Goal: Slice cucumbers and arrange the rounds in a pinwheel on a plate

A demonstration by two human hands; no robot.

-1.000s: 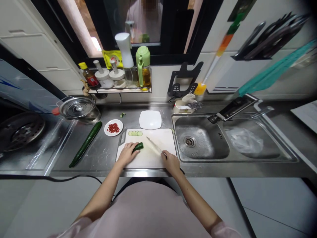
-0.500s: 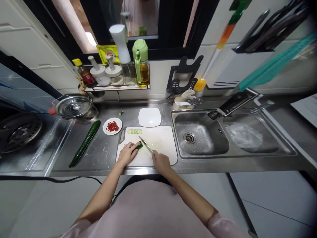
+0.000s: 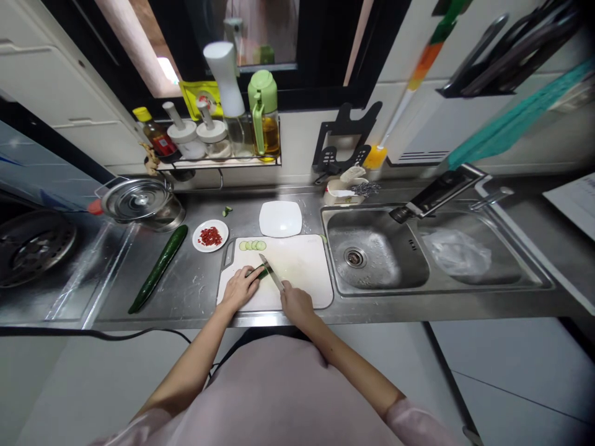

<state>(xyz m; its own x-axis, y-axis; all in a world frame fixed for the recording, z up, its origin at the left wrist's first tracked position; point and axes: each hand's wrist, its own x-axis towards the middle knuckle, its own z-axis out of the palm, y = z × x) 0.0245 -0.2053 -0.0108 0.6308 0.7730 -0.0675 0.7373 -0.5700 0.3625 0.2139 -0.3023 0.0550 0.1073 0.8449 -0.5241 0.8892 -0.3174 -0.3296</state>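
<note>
On the white cutting board (image 3: pixel 302 291), my left hand (image 3: pixel 240 288) is closed over a short piece of dark green cucumber (image 3: pixel 263 272), mostly hidden under the fingers. My right hand (image 3: pixel 297 303) grips a kitchen knife (image 3: pixel 273 274) by its handle. The blade lies across the cucumber's right end, its tip pointing to the upper left. Several pale cucumber slices (image 3: pixel 252 245) lie in an overlapping row near the board's upper left. Left of the board, a whole cucumber (image 3: pixel 158 269) rests slantwise on the steel counter.
Behind the board stands a white square plate (image 3: pixel 280 218); a small plate (image 3: pixel 223 238) with chopped red pieces lies to its left. Green scraps (image 3: pixel 227 211) sit behind. A double sink (image 3: pixel 376 288) is on the right, a lidded pot (image 3: pixel 170 217) on the left.
My right hand and the knife have shifted slightly left, bringing the blade onto the cucumber piece. The fingers of my left hand have moved a little on the cucumber.
</note>
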